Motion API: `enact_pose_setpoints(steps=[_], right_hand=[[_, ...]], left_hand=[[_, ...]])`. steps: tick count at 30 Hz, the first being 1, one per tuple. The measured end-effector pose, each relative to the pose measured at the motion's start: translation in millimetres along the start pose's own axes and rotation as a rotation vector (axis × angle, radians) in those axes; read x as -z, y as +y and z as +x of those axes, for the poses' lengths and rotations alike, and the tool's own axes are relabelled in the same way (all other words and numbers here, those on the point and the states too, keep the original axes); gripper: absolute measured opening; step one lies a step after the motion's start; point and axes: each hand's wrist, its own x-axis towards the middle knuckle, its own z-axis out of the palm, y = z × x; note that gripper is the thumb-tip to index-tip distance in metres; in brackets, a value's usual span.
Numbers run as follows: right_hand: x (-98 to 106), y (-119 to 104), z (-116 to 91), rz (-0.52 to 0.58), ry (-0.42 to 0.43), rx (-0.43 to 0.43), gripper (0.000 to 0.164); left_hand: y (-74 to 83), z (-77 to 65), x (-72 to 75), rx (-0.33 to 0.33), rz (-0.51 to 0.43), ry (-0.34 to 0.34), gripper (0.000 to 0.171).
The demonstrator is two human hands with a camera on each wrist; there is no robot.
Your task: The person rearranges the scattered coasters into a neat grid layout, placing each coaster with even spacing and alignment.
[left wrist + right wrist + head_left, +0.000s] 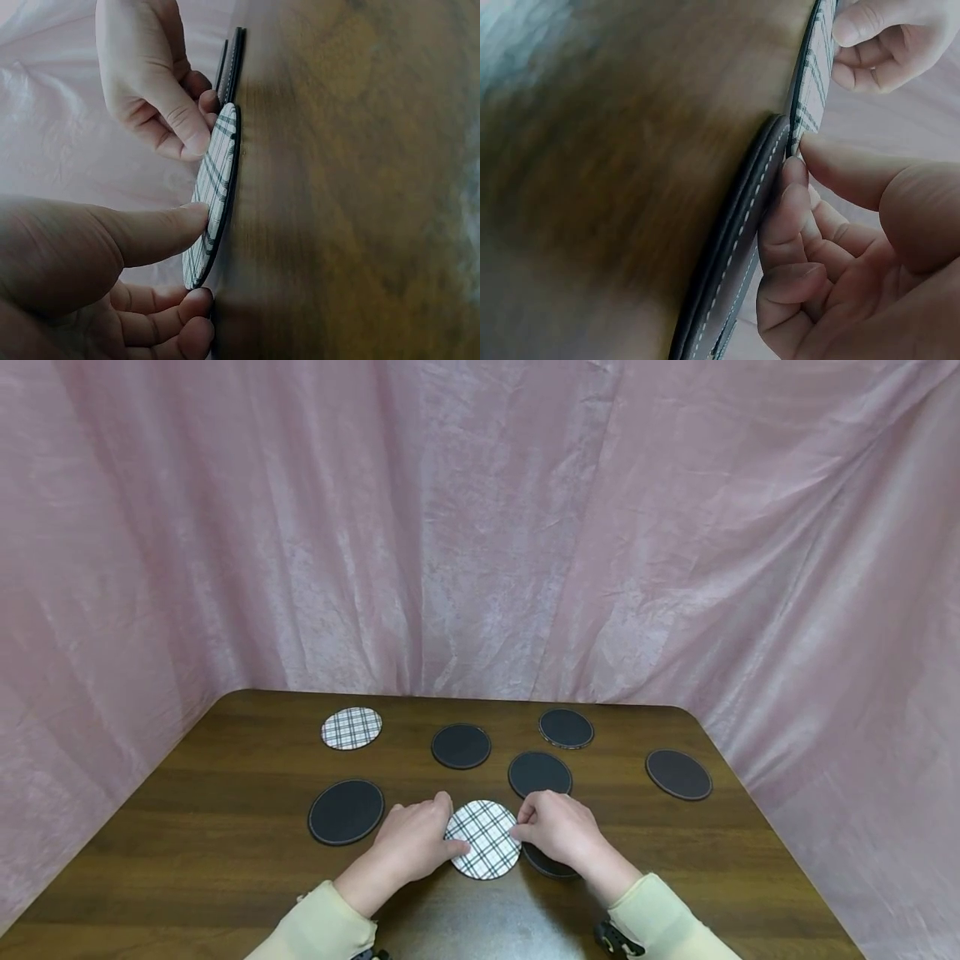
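Note:
A round coaster [486, 839] with white-and-dark plaid faces up between the two hands, low over the table's near middle. My left hand [412, 837] grips its left edge, thumb on the plaid face and fingertips at the rim, as the left wrist view shows. On the opposite edge, my right hand [558, 828] pinches the rim between thumb and forefinger. Partly hidden below the right hand lies a dark coaster [546, 864] with pale stitching, right beside the plaid one. Just beyond that hand is another dark coaster [540, 768], its near edge covered by the fingers.
On the wooden table [247, 827] lie a dark coaster [346, 812] left of the left hand and a plaid coaster [351, 728] at the far left. More dark coasters [461, 746] [566, 727] sit along the back, and one [678, 774] at the right. Pink curtain [480, 527] surrounds the table.

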Motion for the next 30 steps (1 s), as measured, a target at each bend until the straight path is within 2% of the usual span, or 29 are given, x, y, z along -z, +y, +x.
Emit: enact_pose_setpoints(steps=[7, 22, 24, 26, 30], right_hand=[[-1, 1, 1, 0.005, -0.002, 0.001, 0.024], [5, 0, -2, 0.034, -0.037, -0.005, 0.020], [5, 1, -2, 0.041, -0.034, -0.001, 0.020], [4, 2, -1, 0.049, -0.035, 0.008, 0.020], [-5, 12, 4, 0.045, -0.018, 0.069, 0.021]], left_hand=[[0.2, 0.0, -1.3, -0.010, 0.028, 0.015, 0.046], [-2.7, 2.7, -0.7, -0.032, 0.012, 0.003, 0.043], [-7.1, 5.4, -4.1, -0.040, 0.008, 0.003, 0.043], [-19.3, 11.0, -15.9, -0.059, 0.018, 0.010, 0.043], [-32.5, 15.9, -30.6, -0.073, 0.032, 0.015, 0.045]])
